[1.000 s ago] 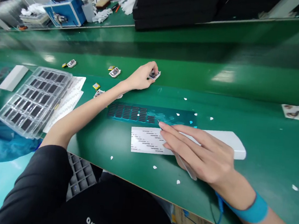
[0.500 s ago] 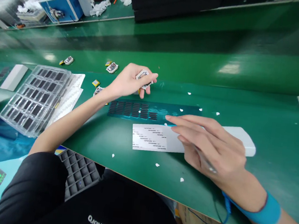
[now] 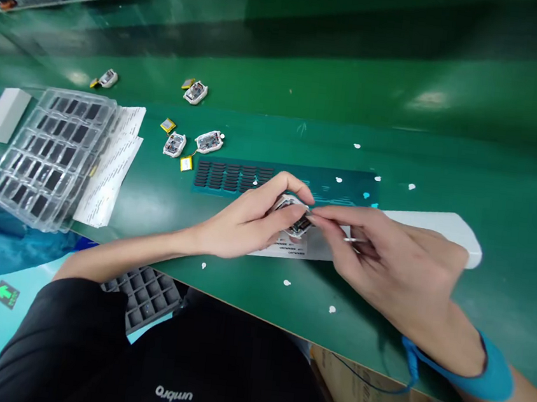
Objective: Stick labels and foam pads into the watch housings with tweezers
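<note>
left hand (image 3: 247, 221): grip closed on small module (image 3: 294, 215), above label sheet (image 3: 292, 249) | right hand (image 3: 386, 264): fingertips pinch the module's right edge | pad strip (image 3: 232, 177) just behind | tray (image 3: 47, 155) far left on tabletop (image 3: 446, 149)

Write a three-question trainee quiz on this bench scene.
1. True or false: the left hand holds a small white part.
2. The clear tray lies to which side of both hands: A left, B right?
3. What colour is the band on the wrist of the right hand?

Key: 1 true; 2 A; 3 blue.
</note>
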Available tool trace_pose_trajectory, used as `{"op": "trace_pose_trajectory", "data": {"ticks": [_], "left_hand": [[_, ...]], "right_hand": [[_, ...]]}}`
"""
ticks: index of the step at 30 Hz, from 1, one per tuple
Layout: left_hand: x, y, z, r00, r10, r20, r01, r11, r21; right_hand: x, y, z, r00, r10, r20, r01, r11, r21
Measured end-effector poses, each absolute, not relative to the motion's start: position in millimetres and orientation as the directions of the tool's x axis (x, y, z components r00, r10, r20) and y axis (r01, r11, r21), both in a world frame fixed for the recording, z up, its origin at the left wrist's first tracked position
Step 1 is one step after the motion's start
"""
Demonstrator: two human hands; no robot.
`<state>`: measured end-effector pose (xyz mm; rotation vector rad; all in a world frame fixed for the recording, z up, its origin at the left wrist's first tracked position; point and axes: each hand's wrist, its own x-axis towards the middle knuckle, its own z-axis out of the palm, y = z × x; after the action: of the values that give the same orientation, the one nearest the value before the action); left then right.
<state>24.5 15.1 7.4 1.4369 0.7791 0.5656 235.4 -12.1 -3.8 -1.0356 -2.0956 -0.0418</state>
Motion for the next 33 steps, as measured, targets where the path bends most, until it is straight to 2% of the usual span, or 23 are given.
{"op": "trace_pose_trajectory", "data": {"ticks": [3,9,13,17,20,25,30,33], "left_hand": [[20.3,14.1,4.4,0.645,0.762,-0.061,0.107,-0.011,0.994],[18.2,9.0,-5.0,0.485,0.874,0.038,0.062,-0.077,0.995],[18.7,4.5,-8.6,0.476,0.877,0.067,0.060,-0.109,0.992],[20.4,-1.4,-6.0,0.461,0.882,0.096,0.131,-0.174,0.976],[21.0,-3.2,-3.5,0.461,0.872,0.163,0.240,-0.299,0.923],[19.5,-1.1,-6.7,0.513,0.785,0.348,0.396,-0.576,0.715],[18.2,0.3,-5.9,0.483,0.796,0.365,0.413,-0.574,0.707],[17.5,1.1,-3.2,0.470,0.802,0.370,0.443,-0.577,0.686]], "right_hand": [[236.1,-12.4,-0.4,-0.354,0.640,0.682,0.709,0.659,-0.251],[237.3,-15.7,2.7,-0.452,0.653,0.608,0.643,0.711,-0.285],[237.8,-19.4,0.4,-0.432,0.684,0.588,0.675,0.677,-0.293],[240.5,-23.0,-1.0,-0.477,0.658,0.583,0.666,0.703,-0.248],[241.8,-23.1,-3.2,-0.507,0.629,0.589,0.659,0.723,-0.205],[238.6,-19.6,-10.1,-0.513,0.622,0.592,0.652,0.731,-0.203],[242.9,-17.7,-16.5,-0.536,0.588,0.606,0.619,0.761,-0.191],[245.4,-16.3,-13.6,-0.519,0.597,0.612,0.602,0.764,-0.234]]}}
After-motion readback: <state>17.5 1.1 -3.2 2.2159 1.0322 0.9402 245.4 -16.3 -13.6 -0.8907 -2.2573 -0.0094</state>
